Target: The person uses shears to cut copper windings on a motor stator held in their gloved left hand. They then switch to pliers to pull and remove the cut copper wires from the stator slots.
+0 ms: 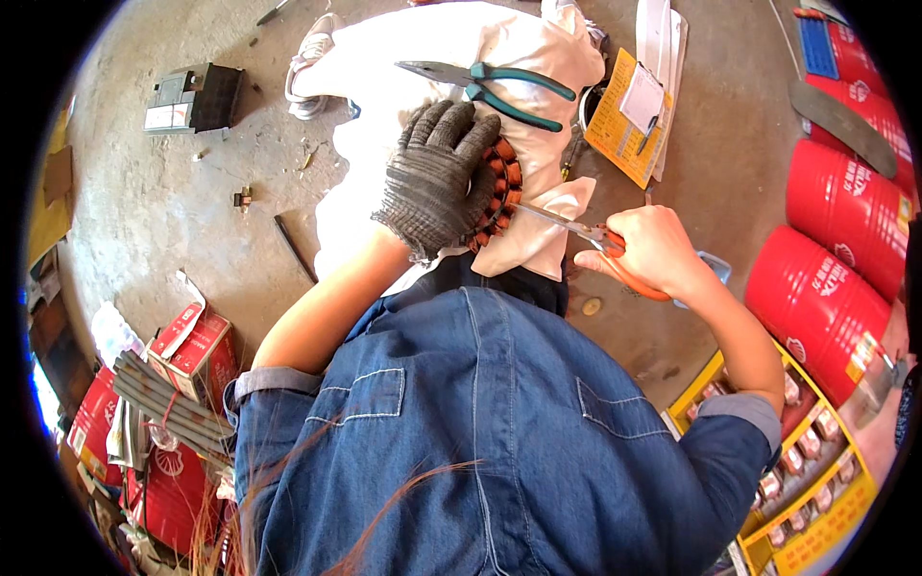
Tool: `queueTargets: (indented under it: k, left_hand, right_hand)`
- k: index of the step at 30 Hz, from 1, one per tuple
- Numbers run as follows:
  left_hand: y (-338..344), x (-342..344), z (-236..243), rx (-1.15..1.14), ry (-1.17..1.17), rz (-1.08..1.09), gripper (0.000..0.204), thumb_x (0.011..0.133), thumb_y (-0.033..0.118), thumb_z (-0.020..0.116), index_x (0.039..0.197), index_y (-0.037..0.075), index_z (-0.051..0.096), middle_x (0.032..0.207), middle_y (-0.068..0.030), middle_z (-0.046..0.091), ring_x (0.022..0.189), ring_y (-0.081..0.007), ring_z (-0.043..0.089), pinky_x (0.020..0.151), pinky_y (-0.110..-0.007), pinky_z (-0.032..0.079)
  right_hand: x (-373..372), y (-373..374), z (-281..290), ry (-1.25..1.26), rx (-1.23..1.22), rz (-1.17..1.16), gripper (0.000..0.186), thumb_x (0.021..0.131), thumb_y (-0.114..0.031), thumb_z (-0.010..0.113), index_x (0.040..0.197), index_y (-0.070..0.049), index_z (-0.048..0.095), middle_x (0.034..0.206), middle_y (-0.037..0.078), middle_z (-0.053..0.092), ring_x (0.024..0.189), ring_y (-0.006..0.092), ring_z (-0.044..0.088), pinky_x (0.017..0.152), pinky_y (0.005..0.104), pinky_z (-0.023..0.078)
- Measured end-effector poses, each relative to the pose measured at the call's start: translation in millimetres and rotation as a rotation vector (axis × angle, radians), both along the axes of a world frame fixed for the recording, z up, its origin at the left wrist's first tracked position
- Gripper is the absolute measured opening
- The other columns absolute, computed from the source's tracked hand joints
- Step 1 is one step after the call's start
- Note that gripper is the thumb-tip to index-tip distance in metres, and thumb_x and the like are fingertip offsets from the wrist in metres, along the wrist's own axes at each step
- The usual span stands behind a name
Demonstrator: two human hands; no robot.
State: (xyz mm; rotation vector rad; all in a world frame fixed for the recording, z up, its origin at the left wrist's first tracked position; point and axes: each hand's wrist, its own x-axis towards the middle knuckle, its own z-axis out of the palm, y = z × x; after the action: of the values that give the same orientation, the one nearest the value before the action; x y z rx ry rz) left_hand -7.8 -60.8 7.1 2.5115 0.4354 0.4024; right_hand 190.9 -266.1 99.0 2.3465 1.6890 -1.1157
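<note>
My left hand (pixel 430 187), in a dark grey knitted glove, is closed over a ring-shaped motor stator (pixel 505 178) with copper-coloured windings around its rim. The stator rests on the white cloth (pixel 408 48) across my lap, its left part hidden under the glove. My bare right hand (pixel 655 248) grips orange-handled scissors (pixel 603 238), thumb and fingers at the loops. Their blades point left, the tips at the stator's right edge; I cannot tell whether they touch it. Beyond my left hand, green-handled pliers (pixel 519 86) lie on the cloth, their jaws pointing left.
A black battery-like block (pixel 213 96) sits on the concrete floor at left. Red drums (pixel 816 298) line the right side, above a yellow rack (pixel 768 538) of small items. A yellow board (pixel 615 130) lies at upper right. Red boxes (pixel 197 350) and grey hoses (pixel 173 408) crowd the lower left.
</note>
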Motion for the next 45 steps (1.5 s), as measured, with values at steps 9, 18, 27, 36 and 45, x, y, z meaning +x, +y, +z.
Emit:
queueTargets:
  k: [9, 18, 27, 36, 45]
  left_hand:
    - [25.5, 2.6, -7.1, -0.135, -0.097, -0.117, 0.051, 0.075, 0.011, 0.065, 0.126, 0.004, 0.062, 0.128, -0.0214, 0.061, 0.121, -0.0405, 0.056, 0.106, -0.051, 0.043]
    - [36.9, 14.2, -4.5, -0.161, -0.126, -0.193, 0.052, 0.072, 0.012, 0.064, 0.123, 0.004, 0.065, 0.123, -0.0213, 0.063, 0.114, -0.0424, 0.060, 0.101, -0.050, 0.048]
    - [35.6, 13.5, -2.6, -0.158, -0.087, -0.199, 0.058, 0.070, 0.012, 0.064, 0.127, 0.002, 0.063, 0.125, -0.0256, 0.062, 0.117, -0.0461, 0.058, 0.102, -0.050, 0.047]
    - [39.8, 7.1, -0.7, -0.281, -0.158, -0.184, 0.048, 0.074, 0.011, 0.063, 0.121, 0.003, 0.067, 0.119, -0.0204, 0.067, 0.115, -0.0400, 0.062, 0.103, -0.046, 0.048]
    - [47.1, 0.2, 3.1, -0.866, 0.013, -0.409, 0.048, 0.083, 0.011, 0.061, 0.130, 0.003, 0.063, 0.121, -0.0156, 0.069, 0.111, -0.0243, 0.067, 0.102, -0.037, 0.051]
  right_hand:
    - [5.2, -15.2, -59.3, 0.196, 0.267, 0.018, 0.053, 0.073, -0.051, 0.081, 0.061, -0.007, 0.055, 0.058, 0.012, 0.057, 0.057, 0.0347, 0.060, 0.051, 0.0412, 0.048]
    - [1.0, -15.9, -116.2, 0.294, 0.607, -0.012, 0.053, 0.063, -0.042, 0.089, 0.063, -0.006, 0.050, 0.057, 0.008, 0.048, 0.051, 0.0309, 0.053, 0.046, 0.0385, 0.041]
    - [13.6, -5.1, -149.3, 0.312, 0.746, 0.083, 0.054, 0.063, -0.042, 0.087, 0.062, -0.006, 0.047, 0.062, 0.009, 0.050, 0.055, 0.0311, 0.055, 0.048, 0.0392, 0.044]
    - [-13.5, -14.4, -83.0, 0.284, 0.436, -0.104, 0.055, 0.067, -0.045, 0.088, 0.061, -0.005, 0.049, 0.059, 0.011, 0.051, 0.055, 0.0332, 0.055, 0.052, 0.0410, 0.045]
    - [-69.1, -4.9, 64.6, 0.467, -0.117, -0.457, 0.054, 0.076, -0.047, 0.084, 0.070, 0.001, 0.061, 0.058, 0.014, 0.054, 0.052, 0.0235, 0.050, 0.055, 0.0370, 0.044]
